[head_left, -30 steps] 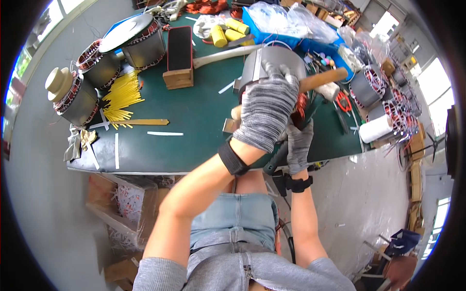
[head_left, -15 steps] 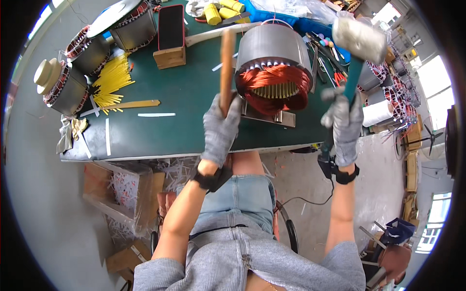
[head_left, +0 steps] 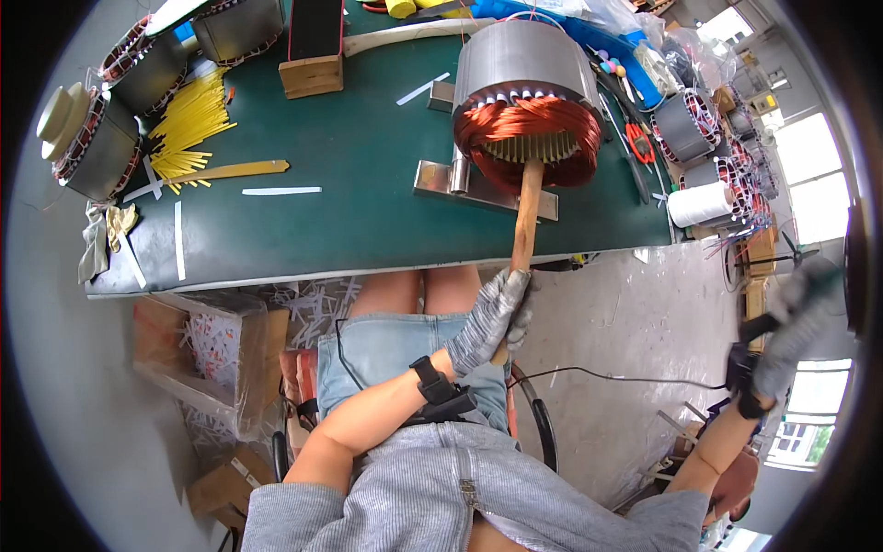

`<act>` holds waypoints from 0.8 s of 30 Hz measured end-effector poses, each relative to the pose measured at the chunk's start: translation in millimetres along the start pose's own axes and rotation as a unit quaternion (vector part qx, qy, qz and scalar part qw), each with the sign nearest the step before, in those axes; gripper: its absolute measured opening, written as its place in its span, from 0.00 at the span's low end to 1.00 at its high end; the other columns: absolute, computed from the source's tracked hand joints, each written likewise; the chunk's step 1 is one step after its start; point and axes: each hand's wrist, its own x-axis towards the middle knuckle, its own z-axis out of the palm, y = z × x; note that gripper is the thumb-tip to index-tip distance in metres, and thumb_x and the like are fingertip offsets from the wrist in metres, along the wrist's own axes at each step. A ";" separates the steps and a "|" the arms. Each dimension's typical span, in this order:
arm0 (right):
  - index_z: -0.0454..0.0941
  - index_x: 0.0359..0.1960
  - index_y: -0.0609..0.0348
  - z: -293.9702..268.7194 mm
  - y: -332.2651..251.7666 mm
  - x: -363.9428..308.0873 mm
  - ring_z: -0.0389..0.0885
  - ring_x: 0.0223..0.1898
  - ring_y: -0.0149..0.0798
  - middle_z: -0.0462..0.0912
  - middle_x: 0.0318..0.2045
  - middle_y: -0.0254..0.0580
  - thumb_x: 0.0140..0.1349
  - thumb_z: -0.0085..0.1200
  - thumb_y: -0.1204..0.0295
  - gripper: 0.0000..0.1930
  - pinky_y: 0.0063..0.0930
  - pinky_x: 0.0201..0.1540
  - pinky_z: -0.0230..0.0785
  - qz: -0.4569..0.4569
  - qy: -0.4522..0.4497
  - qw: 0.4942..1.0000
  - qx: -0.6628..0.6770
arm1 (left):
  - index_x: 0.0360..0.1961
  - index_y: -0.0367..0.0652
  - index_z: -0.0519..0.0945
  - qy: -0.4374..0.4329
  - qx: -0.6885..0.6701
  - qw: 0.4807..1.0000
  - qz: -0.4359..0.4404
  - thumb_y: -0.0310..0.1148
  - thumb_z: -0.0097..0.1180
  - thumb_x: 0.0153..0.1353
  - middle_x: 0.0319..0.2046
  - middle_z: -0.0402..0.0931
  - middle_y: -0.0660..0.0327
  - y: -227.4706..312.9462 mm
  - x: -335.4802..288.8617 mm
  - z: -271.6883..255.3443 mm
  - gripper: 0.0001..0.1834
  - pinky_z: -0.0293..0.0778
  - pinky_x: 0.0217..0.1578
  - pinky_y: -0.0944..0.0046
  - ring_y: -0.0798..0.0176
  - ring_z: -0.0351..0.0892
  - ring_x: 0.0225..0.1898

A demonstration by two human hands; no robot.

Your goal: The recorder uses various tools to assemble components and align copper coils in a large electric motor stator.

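A motor stator [head_left: 526, 69] with a grey metal shell and orange-red copper windings [head_left: 515, 124] lies on its side, its open end toward me, on a metal stand [head_left: 437, 180]. My left hand [head_left: 492, 317], in a grey glove, is closed round a wooden stick [head_left: 525, 216]; the stick's far end is at the lower part of the stator's opening. Far out to the right is my gloved right hand [head_left: 793, 336], smeared by motion. It is closed on the mallet's dark green handle [head_left: 819, 276]; the mallet's head cannot be made out.
Several other stators [head_left: 106, 147] stand at the left of the green table [head_left: 349, 175], beside yellow strips [head_left: 195, 124]. A phone [head_left: 315, 32] leans on a wooden block [head_left: 311, 77]. Red-handled pliers [head_left: 638, 143] and a white spool [head_left: 701, 204] are at the right. A cable [head_left: 616, 373] crosses below.
My right hand has swung out right and down with the mallet. The left hand has come nearer and right, bringing the stick's far end to the stator's opening. The view has shifted slightly.
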 end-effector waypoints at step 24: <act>0.65 0.32 0.53 136.9 62.7 -59.9 0.60 0.20 0.31 0.63 0.23 0.32 0.64 0.40 0.59 0.11 0.22 0.21 0.53 0.101 0.020 0.976 -0.193 | 0.34 0.45 0.66 0.027 0.241 0.967 -0.084 0.55 0.41 0.63 0.15 0.61 0.69 104.2 -61.6 -16.1 0.21 0.57 0.09 0.78 0.79 0.57 0.09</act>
